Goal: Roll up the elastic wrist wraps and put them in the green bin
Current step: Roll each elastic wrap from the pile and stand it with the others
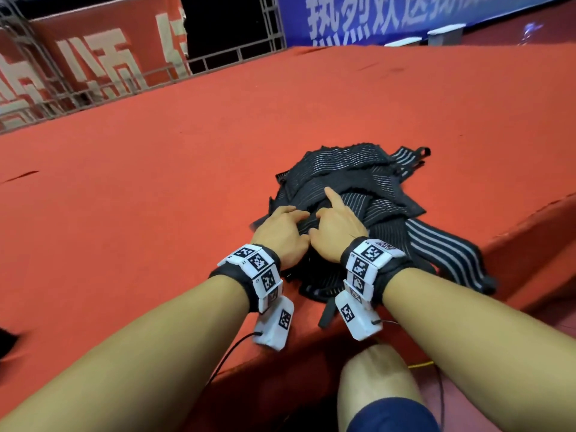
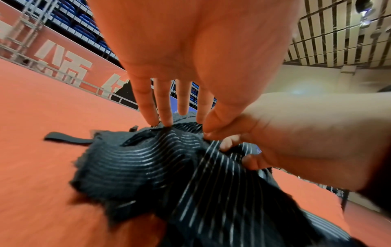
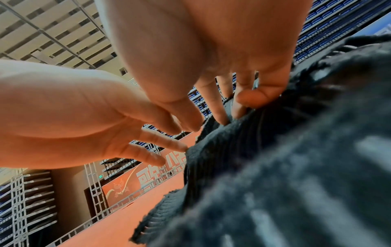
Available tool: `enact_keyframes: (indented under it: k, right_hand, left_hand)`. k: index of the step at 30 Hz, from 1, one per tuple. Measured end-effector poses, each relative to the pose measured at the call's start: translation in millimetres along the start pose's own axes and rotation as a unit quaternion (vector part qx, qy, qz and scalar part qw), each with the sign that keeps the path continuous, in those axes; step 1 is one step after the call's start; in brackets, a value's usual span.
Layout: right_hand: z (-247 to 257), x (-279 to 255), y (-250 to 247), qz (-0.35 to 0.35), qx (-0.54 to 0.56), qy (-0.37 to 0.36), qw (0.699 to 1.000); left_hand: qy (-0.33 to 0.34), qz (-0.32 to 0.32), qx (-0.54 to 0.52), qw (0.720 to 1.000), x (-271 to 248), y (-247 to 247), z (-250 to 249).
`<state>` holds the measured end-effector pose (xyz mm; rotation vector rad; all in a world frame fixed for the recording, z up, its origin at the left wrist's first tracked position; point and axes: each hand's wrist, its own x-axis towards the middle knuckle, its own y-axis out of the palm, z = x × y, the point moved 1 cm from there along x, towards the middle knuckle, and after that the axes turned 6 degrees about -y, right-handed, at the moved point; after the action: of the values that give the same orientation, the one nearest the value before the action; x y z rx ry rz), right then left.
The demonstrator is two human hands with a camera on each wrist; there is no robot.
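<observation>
A heap of black elastic wrist wraps (image 1: 358,182) with thin white stripes lies on the red carpet near its front edge. Both hands are on the heap's near side. My left hand (image 1: 288,221) keeps its fingers straight, and their tips touch the top wrap (image 2: 148,163). My right hand (image 1: 330,213) points its index finger forward; its other fingers curl into the striped fabric. In the right wrist view the thumb and fingers of the right hand (image 3: 237,108) pinch an edge of a wrap (image 3: 285,167). No green bin is in view.
The red carpeted platform (image 1: 156,182) stretches far to the left and back. Its front edge drops off just below my wrists, where a wrap end (image 1: 327,313) hangs over. My knee (image 1: 374,385) is below that edge. Metal trusses and banners (image 1: 93,73) stand behind.
</observation>
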<state>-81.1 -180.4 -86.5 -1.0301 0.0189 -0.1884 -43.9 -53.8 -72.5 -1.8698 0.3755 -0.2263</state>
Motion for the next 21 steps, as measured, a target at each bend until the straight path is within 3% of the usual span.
enact_keyframes:
  k: [8, 13, 17, 21]
  right_hand:
    - [-8, 7, 2, -0.002, 0.037, -0.026, 0.999]
    - [-6, 6, -4, -0.045, 0.073, -0.072, 0.994]
    - [4, 0, -11, -0.096, 0.087, -0.132, 0.983]
    - [21, -5, -14, -0.138, 0.082, -0.194, 0.968]
  left_hand:
    - [-0.016, 0.018, 0.009, 1.000, 21, 4, -7]
    - [-0.021, 0.009, 0.019, 1.000, 28, 2, -2]
    - [-0.030, -0.046, -0.006, 0.998, 26, -3, 6]
    - [-0.011, -0.141, -0.045, 0.989, 15, -16, 12]
